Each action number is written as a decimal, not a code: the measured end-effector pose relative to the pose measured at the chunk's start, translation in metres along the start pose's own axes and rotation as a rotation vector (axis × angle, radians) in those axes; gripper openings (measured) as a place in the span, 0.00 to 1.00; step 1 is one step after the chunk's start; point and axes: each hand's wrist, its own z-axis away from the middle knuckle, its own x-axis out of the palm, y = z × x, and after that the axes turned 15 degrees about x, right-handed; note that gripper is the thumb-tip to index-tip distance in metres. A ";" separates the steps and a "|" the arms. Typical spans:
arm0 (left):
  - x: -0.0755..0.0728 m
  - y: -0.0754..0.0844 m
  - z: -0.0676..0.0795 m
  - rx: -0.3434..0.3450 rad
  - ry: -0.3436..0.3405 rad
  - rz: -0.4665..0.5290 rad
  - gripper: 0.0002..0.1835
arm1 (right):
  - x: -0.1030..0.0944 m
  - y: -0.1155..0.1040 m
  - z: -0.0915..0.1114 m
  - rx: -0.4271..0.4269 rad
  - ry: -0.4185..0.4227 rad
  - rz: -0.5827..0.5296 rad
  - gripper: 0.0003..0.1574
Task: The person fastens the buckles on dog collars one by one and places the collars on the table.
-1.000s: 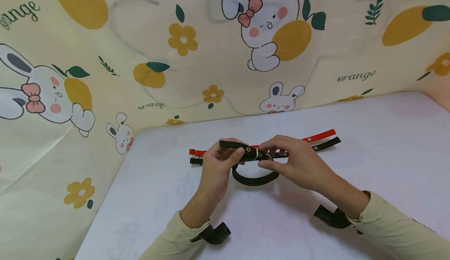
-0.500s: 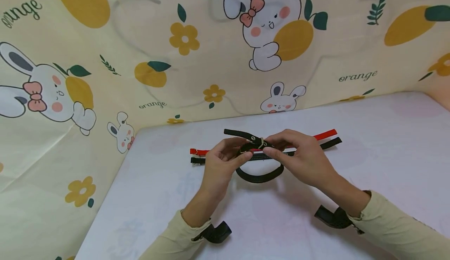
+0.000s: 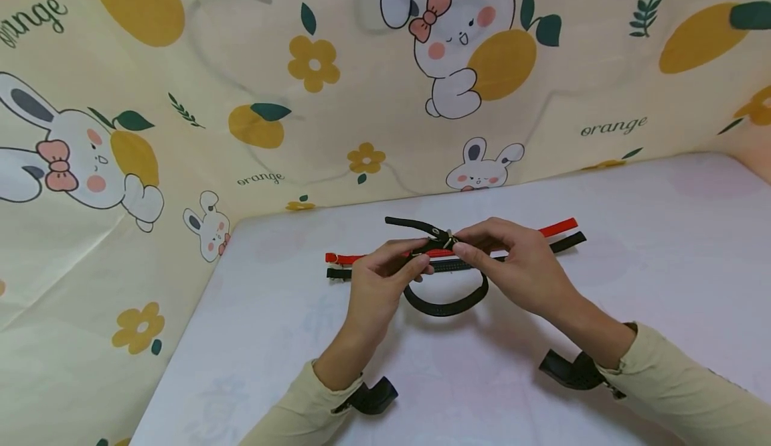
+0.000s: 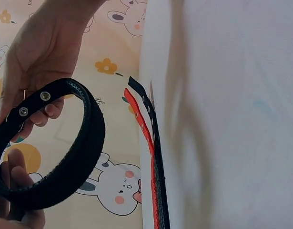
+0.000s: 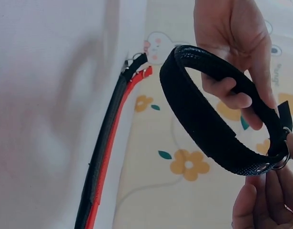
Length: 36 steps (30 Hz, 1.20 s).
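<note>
A black collar [image 3: 447, 308], bent round into a loop, is held up over the table by both hands. Its free strap end [image 3: 408, 222] passes through the metal buckle [image 3: 449, 239] and points left, above the left hand. The left hand [image 3: 381, 284] pinches the loop just left of the buckle. Thumb and fingers of the right hand [image 3: 523, 264] pinch the collar at the buckle. Metal eyelets on the strap show in the left wrist view of the collar [image 4: 91, 143]. A ring hangs beside the buckle in the right wrist view of the collar [image 5: 196, 121].
Behind the hands, a red collar [image 3: 560, 227] and a second black collar [image 3: 569, 242] lie straight, side by side on the white table [image 3: 470, 379]. A patterned cloth [image 3: 337, 124] with rabbits and oranges rises along the table's back and left edges.
The left hand has let go of the strap end and now pinches the loop below it. The strap end has risen. The right hand has shifted onto the buckle.
</note>
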 end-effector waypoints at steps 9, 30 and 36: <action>0.000 -0.001 0.001 0.012 -0.016 -0.021 0.17 | 0.001 0.001 0.000 0.005 -0.005 -0.004 0.13; -0.001 0.002 -0.001 -0.032 -0.011 -0.026 0.16 | 0.002 0.001 0.000 -0.061 0.029 -0.026 0.10; -0.003 0.008 -0.005 -0.118 0.023 0.088 0.12 | 0.003 0.002 0.000 -0.085 0.040 -0.030 0.11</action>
